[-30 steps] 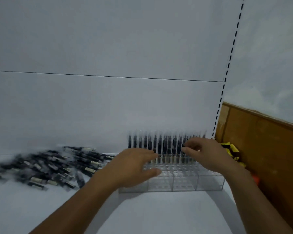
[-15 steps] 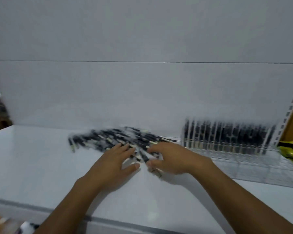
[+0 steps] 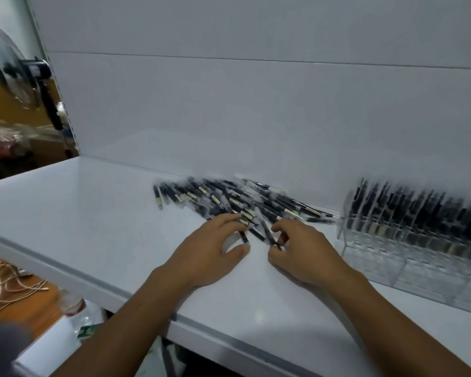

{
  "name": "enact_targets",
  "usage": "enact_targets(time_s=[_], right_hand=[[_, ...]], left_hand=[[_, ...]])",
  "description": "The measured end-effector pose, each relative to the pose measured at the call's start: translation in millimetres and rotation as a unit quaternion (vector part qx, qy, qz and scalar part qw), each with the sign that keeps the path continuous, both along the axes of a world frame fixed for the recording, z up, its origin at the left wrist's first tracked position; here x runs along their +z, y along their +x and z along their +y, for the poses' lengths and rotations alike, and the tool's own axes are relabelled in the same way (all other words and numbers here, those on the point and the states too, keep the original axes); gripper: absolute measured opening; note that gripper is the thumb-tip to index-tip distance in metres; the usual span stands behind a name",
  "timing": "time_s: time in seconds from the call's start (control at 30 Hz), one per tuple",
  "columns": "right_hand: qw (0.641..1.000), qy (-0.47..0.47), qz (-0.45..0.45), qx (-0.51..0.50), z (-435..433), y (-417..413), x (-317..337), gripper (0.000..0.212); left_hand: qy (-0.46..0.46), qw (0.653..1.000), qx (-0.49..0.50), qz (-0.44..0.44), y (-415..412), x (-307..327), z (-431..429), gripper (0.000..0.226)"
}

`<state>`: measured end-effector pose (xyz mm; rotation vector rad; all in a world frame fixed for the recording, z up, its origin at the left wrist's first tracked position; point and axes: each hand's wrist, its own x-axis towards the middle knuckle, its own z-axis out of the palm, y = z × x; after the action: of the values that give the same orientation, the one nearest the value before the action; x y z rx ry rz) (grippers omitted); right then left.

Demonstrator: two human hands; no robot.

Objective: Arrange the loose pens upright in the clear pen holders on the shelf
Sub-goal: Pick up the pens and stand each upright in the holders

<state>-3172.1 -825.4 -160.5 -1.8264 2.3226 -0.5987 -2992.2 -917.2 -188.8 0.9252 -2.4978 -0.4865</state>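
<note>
Gathering stage. Loose pens (image 3: 237, 202) lie flat in a fanned heap at frame centre, against the foot of the back panel (image 3: 256, 110); none of these is upright yet.

Right hand (image 3: 302, 254): fingers curled, thumb and fingertips pinching one dark pen (image 3: 265, 231) at the heap's near edge. Left hand (image 3: 210, 254): fingers bent down onto the nearest pens, thumb held out to the side. Whether it grips any pen I cannot tell.

Holder (image 3: 370, 270): clear, compartmented, at right of frame, just beside the heap's right end. Its rear section carries a row (image 3: 419, 213) of pens standing upright; the front compartments look unfilled, though that area is motion-blurred.

Notes for doing the step well (judgement):
- Draw pens from the near edge rather than the middle, since they overlap and a pull from the centre would likely drag neighbours.
- Square the ends of a small bunch before lifting, all pointing one way, so they drop into the compartments together.
- Feed the compartments nearest the filled row first — less chance of tipping standing pens.
- Light plastic barrels on a smooth surface will probably roll; keep one hand as a stop.

Shelf (image 3: 93, 213): white, glossy, with a raised front lip. Beyond its left end, at upper left, a fan (image 3: 8, 66); below it, red bagged goods (image 3: 3, 142). At lower left, pale cables (image 3: 6, 284) on an orange floor and a plastic bottle (image 3: 76, 308).
</note>
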Motion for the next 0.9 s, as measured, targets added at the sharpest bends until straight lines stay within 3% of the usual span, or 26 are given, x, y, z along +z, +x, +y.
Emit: enact_targets(time_s=[0.1, 0.3, 0.4, 0.53, 0.6, 0.7, 0.77, 0.9], right_hand=[[0.999, -0.020, -0.028, -0.008, -1, -2, -3, 0.033], [0.996, -0.042, -0.079, -0.012, -3, -3, -9, 0.031], [0.993, -0.052, -0.103, -0.005, -3, -5, -11, 0.031], [0.992, -0.064, -0.110, 0.005, -4, -7, -14, 0.033], [0.991, -0.066, -0.113, 0.006, -4, -8, -15, 0.033], [0.991, -0.068, -0.118, 0.006, -4, -9, -15, 0.033], [0.991, -0.064, -0.119, 0.006, -4, -8, -14, 0.032], [0.991, -0.061, -0.119, 0.011, -2, -8, -13, 0.033]], left_hand=[[0.000, 1.000, 0.000, 0.020, 0, 3, 3, 0.025], [0.021, 0.996, 0.028, 0.084, 4, 6, 7, 0.015], [0.066, 0.987, 0.067, 0.133, 8, 8, 6, 0.021], [0.032, 0.976, 0.136, 0.165, 10, 7, -5, 0.027], [0.000, 0.974, 0.185, 0.128, 11, 6, -12, 0.043], [0.028, 0.975, 0.221, 0.017, 8, 10, -17, 0.067], [0.037, 0.972, 0.229, -0.023, 2, 12, -18, 0.071], [0.058, 0.971, 0.229, -0.025, -2, 16, -14, 0.064]])
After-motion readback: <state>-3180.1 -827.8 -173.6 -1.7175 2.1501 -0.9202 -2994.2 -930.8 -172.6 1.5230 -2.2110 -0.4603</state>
